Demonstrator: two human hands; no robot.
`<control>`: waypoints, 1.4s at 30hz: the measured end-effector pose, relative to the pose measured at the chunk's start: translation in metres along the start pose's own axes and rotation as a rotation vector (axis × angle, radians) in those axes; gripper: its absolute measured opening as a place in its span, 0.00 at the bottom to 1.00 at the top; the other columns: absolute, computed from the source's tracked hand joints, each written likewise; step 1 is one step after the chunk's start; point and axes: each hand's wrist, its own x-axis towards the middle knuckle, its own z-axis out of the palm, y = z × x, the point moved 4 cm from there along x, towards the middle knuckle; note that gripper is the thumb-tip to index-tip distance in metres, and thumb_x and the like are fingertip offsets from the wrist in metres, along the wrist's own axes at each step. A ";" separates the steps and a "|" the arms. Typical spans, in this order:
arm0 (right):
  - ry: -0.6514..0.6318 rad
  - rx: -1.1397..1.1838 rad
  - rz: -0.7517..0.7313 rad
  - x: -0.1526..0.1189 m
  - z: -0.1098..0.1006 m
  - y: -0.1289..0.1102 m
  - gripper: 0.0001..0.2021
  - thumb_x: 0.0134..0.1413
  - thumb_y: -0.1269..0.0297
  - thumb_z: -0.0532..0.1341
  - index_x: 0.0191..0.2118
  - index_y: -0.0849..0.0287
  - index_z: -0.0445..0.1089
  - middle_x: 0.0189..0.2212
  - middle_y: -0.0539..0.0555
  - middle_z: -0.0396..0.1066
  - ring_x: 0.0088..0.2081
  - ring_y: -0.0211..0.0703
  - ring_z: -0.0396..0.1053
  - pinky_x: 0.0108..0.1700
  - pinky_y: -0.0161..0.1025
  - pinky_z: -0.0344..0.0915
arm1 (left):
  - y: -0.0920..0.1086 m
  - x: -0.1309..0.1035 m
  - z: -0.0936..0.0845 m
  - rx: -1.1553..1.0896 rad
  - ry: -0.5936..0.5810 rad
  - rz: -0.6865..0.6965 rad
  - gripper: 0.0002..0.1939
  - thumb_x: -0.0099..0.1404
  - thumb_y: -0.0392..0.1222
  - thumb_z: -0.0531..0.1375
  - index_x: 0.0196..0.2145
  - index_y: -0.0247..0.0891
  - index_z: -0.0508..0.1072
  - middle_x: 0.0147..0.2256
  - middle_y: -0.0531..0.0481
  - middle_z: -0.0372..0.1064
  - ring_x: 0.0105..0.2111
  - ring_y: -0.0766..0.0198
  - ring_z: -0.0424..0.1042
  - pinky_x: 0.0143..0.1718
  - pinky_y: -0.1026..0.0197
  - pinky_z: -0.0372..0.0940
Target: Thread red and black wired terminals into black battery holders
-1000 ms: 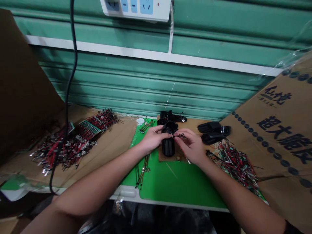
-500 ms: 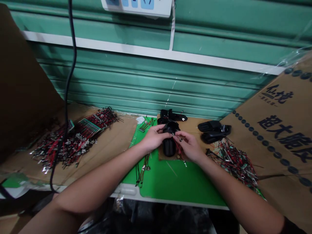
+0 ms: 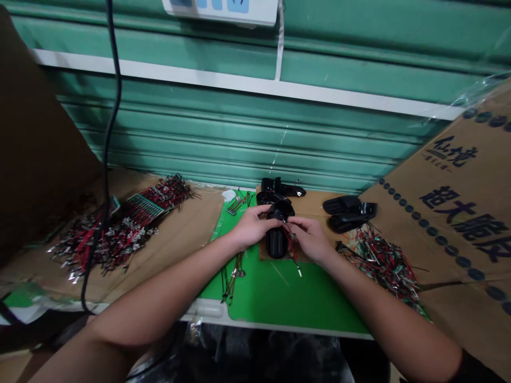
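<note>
The case (image 3: 277, 243) is between the left hand (image 3: 255, 226) and the right hand (image 3: 311, 238), over a cardboard mat (image 3: 262, 251) on the table (image 3: 295, 303). Behind it, near the wall (image 3: 191, 143), lie some plastic parts (image 3: 281, 189). Other cases (image 3: 348, 213) lie to the right. In front of them is a wire pile (image 3: 389, 266), beside the big box (image 3: 451, 197). Far left, a wire heap (image 3: 115, 236) lies on a cardboard sheet (image 3: 191, 234). A cord (image 3: 108, 138) hangs down in front of the heap. The power strip (image 3: 219, 11) is high on the wall.

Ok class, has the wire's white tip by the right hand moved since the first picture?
Yes: judged against the scratch on the green mat, the white tip has shifted left and towards the person.
</note>
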 end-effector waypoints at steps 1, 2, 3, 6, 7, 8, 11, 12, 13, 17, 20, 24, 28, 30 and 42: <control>0.000 -0.025 -0.025 0.000 0.000 -0.001 0.20 0.48 0.42 0.73 0.32 0.56 0.80 0.25 0.50 0.76 0.23 0.43 0.72 0.23 0.38 0.71 | -0.001 0.000 0.000 -0.004 -0.003 -0.004 0.15 0.48 0.39 0.76 0.35 0.35 0.83 0.34 0.49 0.81 0.34 0.61 0.75 0.45 0.57 0.69; 0.000 -0.050 -0.050 0.000 -0.001 -0.002 0.20 0.49 0.42 0.72 0.31 0.56 0.80 0.25 0.51 0.76 0.24 0.44 0.72 0.25 0.38 0.71 | -0.001 0.000 0.001 -0.008 -0.006 -0.006 0.16 0.47 0.39 0.76 0.35 0.35 0.83 0.34 0.49 0.81 0.34 0.61 0.76 0.45 0.57 0.69; -0.001 -0.070 -0.071 0.000 -0.002 -0.003 0.19 0.50 0.43 0.72 0.31 0.56 0.81 0.25 0.51 0.76 0.25 0.44 0.73 0.26 0.38 0.71 | -0.001 0.000 0.001 -0.010 -0.008 -0.006 0.16 0.47 0.39 0.76 0.35 0.35 0.83 0.34 0.49 0.81 0.34 0.61 0.76 0.45 0.57 0.69; -0.004 -0.094 -0.095 0.001 -0.003 -0.005 0.19 0.51 0.43 0.71 0.29 0.56 0.80 0.24 0.51 0.75 0.25 0.44 0.72 0.25 0.38 0.70 | -0.003 0.000 0.001 -0.009 -0.019 -0.010 0.17 0.48 0.40 0.76 0.36 0.35 0.83 0.35 0.49 0.81 0.35 0.61 0.76 0.46 0.56 0.69; -0.008 -0.097 -0.091 0.001 -0.003 -0.005 0.20 0.51 0.42 0.71 0.28 0.56 0.80 0.23 0.51 0.75 0.24 0.43 0.71 0.24 0.37 0.68 | -0.004 0.001 0.001 -0.007 -0.023 -0.013 0.17 0.48 0.40 0.76 0.37 0.35 0.84 0.35 0.49 0.81 0.35 0.61 0.76 0.46 0.56 0.69; -0.011 -0.100 -0.085 0.001 -0.004 -0.005 0.20 0.52 0.42 0.70 0.27 0.56 0.79 0.22 0.51 0.74 0.23 0.42 0.70 0.23 0.37 0.67 | -0.004 0.001 0.001 -0.005 -0.026 -0.015 0.16 0.48 0.40 0.76 0.37 0.36 0.84 0.35 0.49 0.81 0.35 0.61 0.76 0.47 0.56 0.69; -0.001 -0.115 -0.092 0.001 -0.004 -0.006 0.22 0.53 0.40 0.70 0.26 0.55 0.78 0.20 0.51 0.73 0.22 0.42 0.68 0.22 0.37 0.65 | -0.006 0.002 -0.001 0.006 -0.028 -0.012 0.16 0.48 0.39 0.76 0.37 0.36 0.84 0.36 0.49 0.82 0.36 0.61 0.76 0.47 0.57 0.69; 0.007 -0.122 -0.103 0.000 -0.004 -0.007 0.22 0.53 0.39 0.70 0.25 0.55 0.78 0.20 0.51 0.73 0.22 0.43 0.68 0.22 0.38 0.66 | -0.006 0.002 -0.001 0.007 -0.028 -0.010 0.16 0.48 0.38 0.76 0.37 0.35 0.85 0.36 0.49 0.82 0.36 0.61 0.76 0.47 0.57 0.68; 0.015 -0.129 -0.114 0.000 -0.004 -0.007 0.23 0.52 0.39 0.70 0.25 0.55 0.78 0.21 0.51 0.73 0.22 0.43 0.69 0.23 0.38 0.66 | -0.007 0.002 -0.001 0.007 -0.029 -0.010 0.17 0.48 0.38 0.77 0.37 0.35 0.85 0.36 0.49 0.82 0.36 0.61 0.76 0.47 0.57 0.68; 0.027 -0.147 -0.124 0.000 -0.004 -0.006 0.21 0.52 0.40 0.71 0.27 0.55 0.79 0.21 0.51 0.74 0.23 0.44 0.70 0.23 0.38 0.67 | -0.007 0.002 0.000 -0.003 -0.034 -0.024 0.17 0.47 0.38 0.77 0.37 0.35 0.85 0.35 0.49 0.82 0.34 0.62 0.76 0.45 0.58 0.69; 0.032 -0.137 -0.121 -0.001 -0.004 -0.006 0.21 0.52 0.40 0.71 0.27 0.56 0.80 0.22 0.52 0.74 0.23 0.44 0.70 0.23 0.39 0.67 | -0.006 0.001 0.001 -0.015 -0.029 -0.032 0.16 0.47 0.38 0.76 0.37 0.35 0.85 0.35 0.49 0.82 0.33 0.62 0.76 0.44 0.58 0.69; 0.027 -0.129 -0.107 -0.001 -0.004 -0.006 0.21 0.52 0.41 0.71 0.27 0.56 0.80 0.21 0.52 0.74 0.23 0.44 0.70 0.23 0.39 0.68 | -0.004 0.000 0.001 -0.005 -0.040 -0.023 0.15 0.49 0.37 0.76 0.37 0.35 0.85 0.35 0.49 0.82 0.34 0.62 0.76 0.45 0.58 0.69; 0.048 -0.132 -0.087 -0.002 -0.003 -0.006 0.22 0.51 0.40 0.71 0.29 0.57 0.81 0.21 0.52 0.74 0.23 0.44 0.70 0.23 0.38 0.68 | -0.004 0.000 0.000 0.002 -0.042 -0.006 0.17 0.49 0.38 0.76 0.38 0.35 0.85 0.37 0.48 0.82 0.35 0.61 0.76 0.47 0.57 0.69; 0.069 -0.134 -0.076 -0.002 -0.003 -0.005 0.23 0.51 0.39 0.71 0.30 0.58 0.81 0.22 0.53 0.75 0.23 0.44 0.71 0.24 0.38 0.69 | -0.005 0.001 -0.001 0.000 -0.039 0.006 0.17 0.48 0.38 0.76 0.38 0.35 0.85 0.38 0.48 0.82 0.36 0.61 0.76 0.47 0.57 0.69; 0.027 -0.127 -0.067 -0.003 -0.001 -0.006 0.23 0.51 0.38 0.70 0.28 0.58 0.79 0.20 0.51 0.72 0.20 0.41 0.68 0.21 0.36 0.65 | -0.007 0.002 -0.002 -0.007 -0.010 -0.004 0.16 0.50 0.39 0.76 0.38 0.35 0.85 0.36 0.48 0.82 0.35 0.62 0.75 0.45 0.58 0.68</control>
